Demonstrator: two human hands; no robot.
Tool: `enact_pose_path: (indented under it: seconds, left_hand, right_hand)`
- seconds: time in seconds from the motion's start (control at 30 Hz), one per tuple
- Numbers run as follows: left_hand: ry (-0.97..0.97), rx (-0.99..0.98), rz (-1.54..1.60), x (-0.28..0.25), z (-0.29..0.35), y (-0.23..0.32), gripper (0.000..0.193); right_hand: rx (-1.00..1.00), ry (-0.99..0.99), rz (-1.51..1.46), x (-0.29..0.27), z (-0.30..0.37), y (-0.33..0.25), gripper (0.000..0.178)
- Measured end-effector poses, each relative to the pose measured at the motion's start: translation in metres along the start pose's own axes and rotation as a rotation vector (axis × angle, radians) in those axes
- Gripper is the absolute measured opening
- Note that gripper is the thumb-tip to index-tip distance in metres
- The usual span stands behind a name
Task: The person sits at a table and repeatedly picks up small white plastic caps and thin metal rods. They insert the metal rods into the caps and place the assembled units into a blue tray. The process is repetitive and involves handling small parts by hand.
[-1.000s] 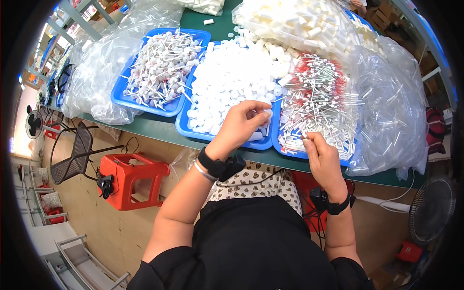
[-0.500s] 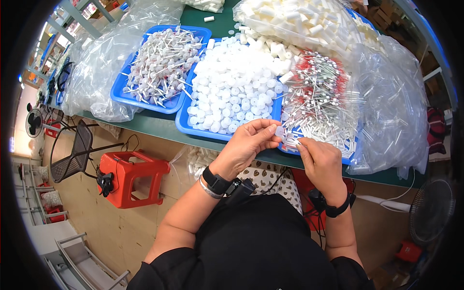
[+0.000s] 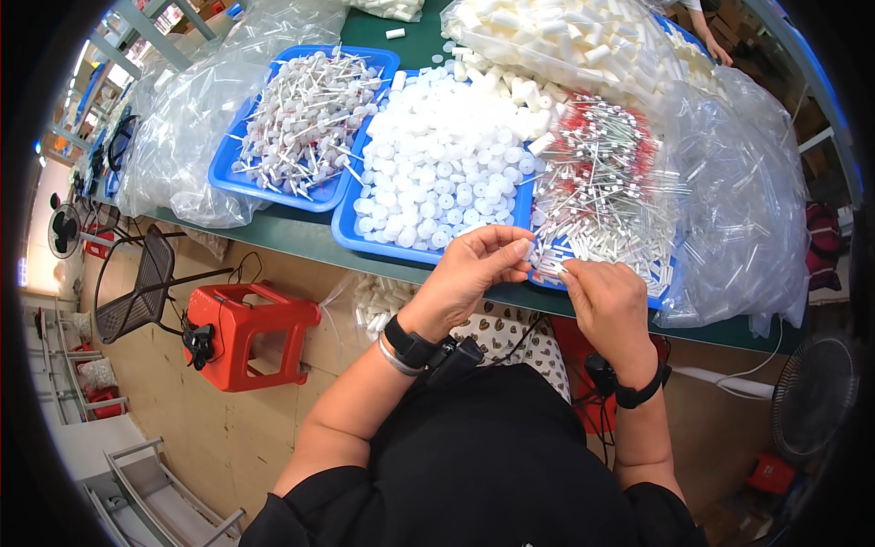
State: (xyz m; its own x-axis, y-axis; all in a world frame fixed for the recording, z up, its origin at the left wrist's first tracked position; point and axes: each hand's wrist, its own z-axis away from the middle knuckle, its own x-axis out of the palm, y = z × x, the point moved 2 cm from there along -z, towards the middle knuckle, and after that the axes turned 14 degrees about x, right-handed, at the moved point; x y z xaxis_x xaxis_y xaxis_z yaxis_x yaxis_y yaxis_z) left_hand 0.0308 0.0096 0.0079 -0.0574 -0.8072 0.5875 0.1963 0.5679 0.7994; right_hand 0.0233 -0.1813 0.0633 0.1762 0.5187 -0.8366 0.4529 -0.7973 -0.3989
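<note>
My left hand (image 3: pixel 478 269) pinches a small translucent white disc (image 3: pixel 530 249) between thumb and index finger, just over the near edge of the right tray. Close beside it, my right hand (image 3: pixel 606 296) is closed in a pinch on a thin white-ended pin (image 3: pixel 552 267), whose tip points toward the disc. Whether pin and disc touch is too small to tell. Under and beyond my hands lies a heap of thin pins with white ends and red parts (image 3: pixel 602 150) in a blue tray (image 3: pixel 663 299). Many loose white discs (image 3: pixel 447 182) fill the middle blue tray (image 3: pixel 387 251).
Another blue tray (image 3: pixel 273 198) at left holds pins with discs on them. Behind, a clear bag of white cylinders (image 3: pixel 565 36) spills onto the green table (image 3: pixel 301 239). Crumpled plastic bags (image 3: pixel 729 201) flank the trays. Another person's hand (image 3: pixel 718 50) shows far right. A red stool (image 3: pixel 246 337) stands left.
The disc in my left hand has turned and now shows more edge-on, closer to the fingertips. My right hand has barely moved. Another person's hand has come into view at the far right.
</note>
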Motion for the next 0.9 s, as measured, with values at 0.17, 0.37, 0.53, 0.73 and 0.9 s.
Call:
enact_pose_path:
  seconds: [0.17, 0.37, 0.53, 0.73, 0.9]
  left_hand:
    - [-0.035, -0.076, 0.075, 0.010, 0.004, -0.011, 0.027]
    - [-0.033, -0.099, 0.293, 0.014, 0.008, -0.034, 0.032]
    - [-0.062, -0.133, 0.270, 0.011, 0.009, -0.040, 0.035]
    - [-0.015, -0.141, 0.240, 0.012, 0.009, -0.040, 0.033]
    - [0.048, -0.010, 0.116, 0.008, 0.009, -0.028, 0.029]
  right_hand:
    - [-0.040, -0.008, -0.020, 0.007, 0.003, 0.001, 0.011]
    - [0.803, -0.495, -1.000, 0.023, 0.013, 0.009, 0.019]
    - [0.649, -0.350, -0.756, 0.029, 0.018, 0.010, 0.019]
    - [0.316, -0.135, -0.282, 0.026, 0.012, -0.001, 0.017]
    - [0.675, -0.434, -0.743, 0.024, 0.004, 0.016, 0.018]
